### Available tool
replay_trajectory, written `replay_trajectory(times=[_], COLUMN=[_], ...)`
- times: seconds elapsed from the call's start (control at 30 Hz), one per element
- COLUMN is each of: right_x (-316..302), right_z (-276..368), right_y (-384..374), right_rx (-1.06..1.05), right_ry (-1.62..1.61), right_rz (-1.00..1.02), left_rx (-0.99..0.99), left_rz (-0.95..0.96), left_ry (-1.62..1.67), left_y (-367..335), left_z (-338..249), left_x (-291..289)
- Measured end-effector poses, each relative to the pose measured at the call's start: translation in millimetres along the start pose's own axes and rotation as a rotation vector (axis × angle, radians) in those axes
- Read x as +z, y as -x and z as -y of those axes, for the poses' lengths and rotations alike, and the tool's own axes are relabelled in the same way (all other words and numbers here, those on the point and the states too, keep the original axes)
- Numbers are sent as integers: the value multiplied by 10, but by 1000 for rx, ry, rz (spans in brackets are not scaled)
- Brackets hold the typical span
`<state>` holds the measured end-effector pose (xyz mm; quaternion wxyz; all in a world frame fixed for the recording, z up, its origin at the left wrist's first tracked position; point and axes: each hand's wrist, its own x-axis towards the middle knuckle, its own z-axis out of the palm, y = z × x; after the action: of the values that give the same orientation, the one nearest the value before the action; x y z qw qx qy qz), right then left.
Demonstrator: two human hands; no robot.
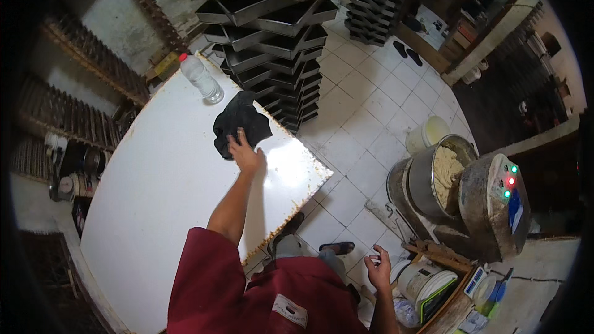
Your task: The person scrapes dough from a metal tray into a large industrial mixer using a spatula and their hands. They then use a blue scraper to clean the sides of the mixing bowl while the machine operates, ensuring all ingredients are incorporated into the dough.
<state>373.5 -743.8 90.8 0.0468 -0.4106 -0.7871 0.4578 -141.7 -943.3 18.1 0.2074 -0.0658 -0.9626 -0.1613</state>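
Observation:
A crumpled black cloth (241,117) lies near the far right edge of the white table (161,192). My left hand (245,153) rests on its near side, fingers spread and pressing on the fabric, thumb apart. A clear plastic bottle (203,80) with a red cap stands on the tabletop just beyond the cloth. Away to the right, past the table's corner, my right hand (378,267) hangs in the air. Its fingers are loosely bent and apart, with nothing in them. White buckets (417,281) are close to it.
Tall stacks of metal baking pans (266,25) rise beyond the table. On the right stands a mixer (501,210) with dough (444,173) in its bowl and lit lamps. A pale bucket (427,135) is behind it. White tiles (359,124) cover the floor. Racks (68,105) line the left wall.

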Motion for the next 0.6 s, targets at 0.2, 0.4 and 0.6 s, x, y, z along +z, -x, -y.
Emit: replay_trajectory(times=[0.2,0.4,0.6], right_x=[512,981,657], right_z=[767,996,1431], right_y=[-423,-1130,-1006], right_rx=[60,214,271], right_ry=[-111,-712,-1833], right_rz=[-50,-182,-58], left_rx=[120,68,418], left_rz=[395,948,1112], left_ry=[394,1185,1145], left_y=[-862,-451,422], left_z=[796,-633,-1725], left_x=[77,-1243,-1603])
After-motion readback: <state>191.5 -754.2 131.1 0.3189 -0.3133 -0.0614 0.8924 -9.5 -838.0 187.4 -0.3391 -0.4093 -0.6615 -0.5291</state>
